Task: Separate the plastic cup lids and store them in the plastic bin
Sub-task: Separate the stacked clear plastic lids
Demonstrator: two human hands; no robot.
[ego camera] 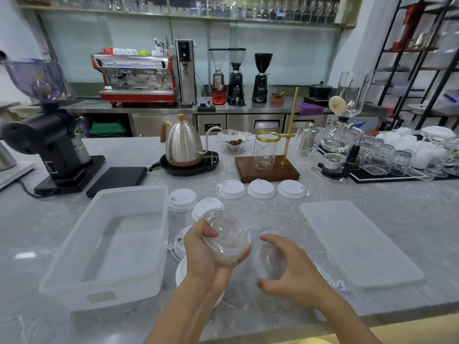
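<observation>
The left hand [211, 254] holds a clear domed lid [227, 238] above the table [323, 244], thumb curled over its top edge and fingers [246, 252] wrapped under the rim. The right hand [295, 271] grips a second clear dome lid [270, 263], its fingers and thumb curved around the rim; the two lids are apart, just beside each other. Both are thin, glossy, see-through plastic, round and bulging.

Three white flat lids [261, 189] with sip holes lie in a row near the wooden stand [268, 171]. Two more white lids [182, 199] lie just right of the plastic bin [111, 276], and further white lids [179, 245] lie partly hidden under the left hand; their number cannot be told.

The bin is a frosted, translucent rectangular tub with nothing visible inside. Its flat frosted bin cover [360, 244] lies to the right on the grey marbled table.
</observation>
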